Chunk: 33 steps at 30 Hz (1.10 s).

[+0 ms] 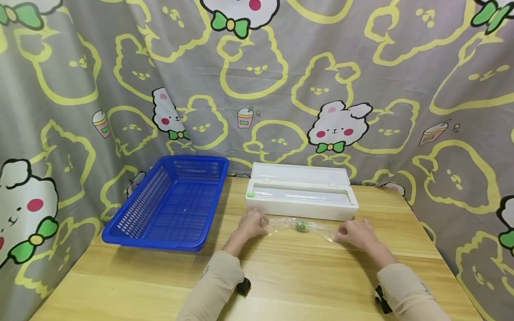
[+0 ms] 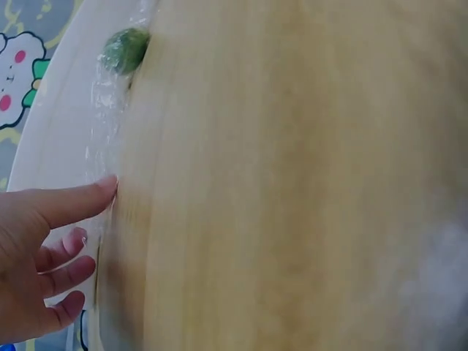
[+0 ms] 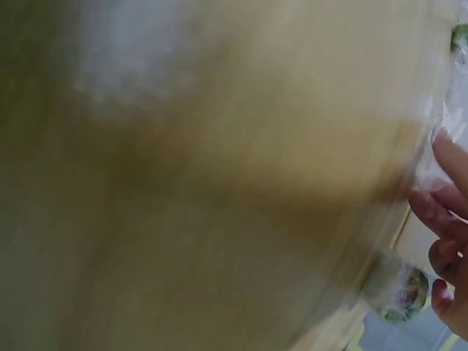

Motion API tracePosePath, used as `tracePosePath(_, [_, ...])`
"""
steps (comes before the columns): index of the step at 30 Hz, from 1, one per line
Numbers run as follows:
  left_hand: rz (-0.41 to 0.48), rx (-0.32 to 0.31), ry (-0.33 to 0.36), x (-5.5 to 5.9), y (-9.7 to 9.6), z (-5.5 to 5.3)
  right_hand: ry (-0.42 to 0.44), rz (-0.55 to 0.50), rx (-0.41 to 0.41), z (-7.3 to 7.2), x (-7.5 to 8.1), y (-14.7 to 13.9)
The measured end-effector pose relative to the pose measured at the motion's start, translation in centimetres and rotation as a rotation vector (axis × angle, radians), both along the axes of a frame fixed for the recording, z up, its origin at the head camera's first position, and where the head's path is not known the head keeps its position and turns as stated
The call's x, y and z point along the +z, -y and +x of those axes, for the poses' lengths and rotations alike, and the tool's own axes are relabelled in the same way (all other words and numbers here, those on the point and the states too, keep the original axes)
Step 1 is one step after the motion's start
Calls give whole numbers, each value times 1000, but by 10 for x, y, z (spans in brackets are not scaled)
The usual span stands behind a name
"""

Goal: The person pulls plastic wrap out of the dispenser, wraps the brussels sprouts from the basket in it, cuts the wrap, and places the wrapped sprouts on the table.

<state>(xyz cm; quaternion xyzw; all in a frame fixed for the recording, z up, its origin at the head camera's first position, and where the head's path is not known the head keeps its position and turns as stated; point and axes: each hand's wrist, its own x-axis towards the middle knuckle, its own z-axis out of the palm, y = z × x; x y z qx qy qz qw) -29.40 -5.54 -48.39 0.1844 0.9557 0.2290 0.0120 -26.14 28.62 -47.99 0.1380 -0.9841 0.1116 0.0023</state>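
Note:
A small round green thing, its kind unclear, lies wrapped in a strip of clear cling film in front of a white box. My left hand pinches the film's left end between thumb and forefinger; the other fingers are loosely bent in the left wrist view. At the opposite end, my right hand pinches the film too. The green thing looks smooth and round in the left wrist view. Behind the film, the long white box has its lid raised and a roll of film inside.
A blue plastic basket stands on the left of the wooden table. Patterned curtains hang close behind and at both sides. In the right wrist view, a blurred film-wrapped thing shows beside the right fingers.

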Motion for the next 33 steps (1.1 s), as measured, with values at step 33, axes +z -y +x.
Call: tracePosePath(33, [149,89,-75,11,-72,7,-102,-208,62,-5,4,42])
